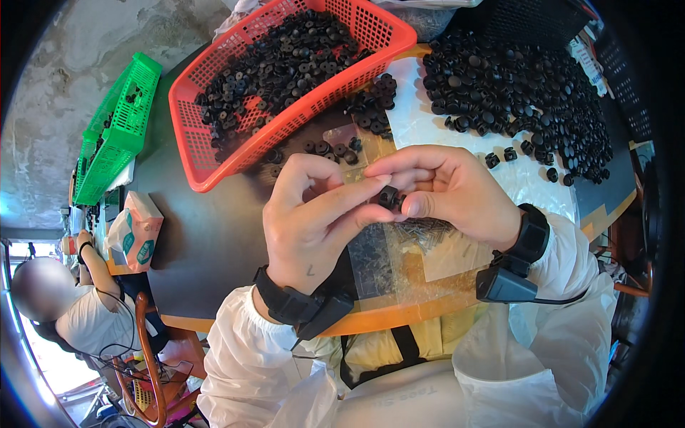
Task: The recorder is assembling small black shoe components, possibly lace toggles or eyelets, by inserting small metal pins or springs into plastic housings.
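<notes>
Both hands meet over the near part of the table with a small black plastic part (389, 197) between them. My left hand (314, 210) pinches its left side between thumb and fingers. From the other side, my right hand (457, 189) grips it with thumb and bent fingers. Just below the hands lies a pile of thin metal pins (421, 232) on clear plastic. Several round black pieces (328, 150) lie just beyond my left hand. Past my right hand, a large heap of black caps (514, 93) covers part of a white plastic sheet (414, 125).
A red basket (187, 135) holding many black discs stands at the far left. Beyond it are a green basket (114, 157) and a tissue pack (139, 232). Another person (93, 307) sits at the left. A black crate (521, 25) stands at the back right.
</notes>
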A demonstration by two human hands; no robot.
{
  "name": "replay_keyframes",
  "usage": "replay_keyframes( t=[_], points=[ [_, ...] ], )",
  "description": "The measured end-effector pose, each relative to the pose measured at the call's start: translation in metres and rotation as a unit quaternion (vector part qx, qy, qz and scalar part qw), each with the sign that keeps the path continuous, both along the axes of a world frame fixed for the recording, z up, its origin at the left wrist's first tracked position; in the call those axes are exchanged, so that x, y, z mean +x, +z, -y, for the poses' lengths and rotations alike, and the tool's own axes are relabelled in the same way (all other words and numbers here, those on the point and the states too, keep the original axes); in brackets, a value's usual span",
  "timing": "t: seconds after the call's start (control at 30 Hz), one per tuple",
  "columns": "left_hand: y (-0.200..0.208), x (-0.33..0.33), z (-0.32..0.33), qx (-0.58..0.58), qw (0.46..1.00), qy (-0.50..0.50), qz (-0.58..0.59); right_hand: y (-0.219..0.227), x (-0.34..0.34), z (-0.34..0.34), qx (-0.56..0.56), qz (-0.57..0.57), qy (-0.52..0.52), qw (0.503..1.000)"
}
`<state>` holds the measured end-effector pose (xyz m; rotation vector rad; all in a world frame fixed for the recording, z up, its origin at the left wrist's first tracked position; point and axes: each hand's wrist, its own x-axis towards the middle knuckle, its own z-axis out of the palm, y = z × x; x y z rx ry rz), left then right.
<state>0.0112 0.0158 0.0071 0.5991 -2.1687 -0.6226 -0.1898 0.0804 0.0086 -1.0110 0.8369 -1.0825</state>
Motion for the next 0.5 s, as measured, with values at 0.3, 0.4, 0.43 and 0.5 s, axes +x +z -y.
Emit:
replay_keyframes(
  t=[0.3, 0.4, 0.43, 0.5],
  points=[
    [0.0026, -0.0024, 0.0034, -0.034, 0.998, -0.044, -0.028, 0.0030, 0.0024, -0.0022, 0.029, 0.015, 0.006, 0.999],
    [0.0030, -0.0024, 0.0052, -0.035, 0.997, -0.057, -0.026, 0.0014, 0.0050, -0.0031, 0.015, 0.011, -0.001, 1.000],
    [0.0018, -0.0023, 0.0043, -0.034, 0.998, -0.056, -0.026, 0.0007, 0.0061, -0.0033, -0.003, 0.010, -0.009, 1.000],
    [-0.0013, -0.0029, 0.0019, -0.034, 0.998, -0.041, -0.025, -0.0004, 0.0048, -0.0025, -0.015, 0.004, -0.004, 1.000]
  ],
)
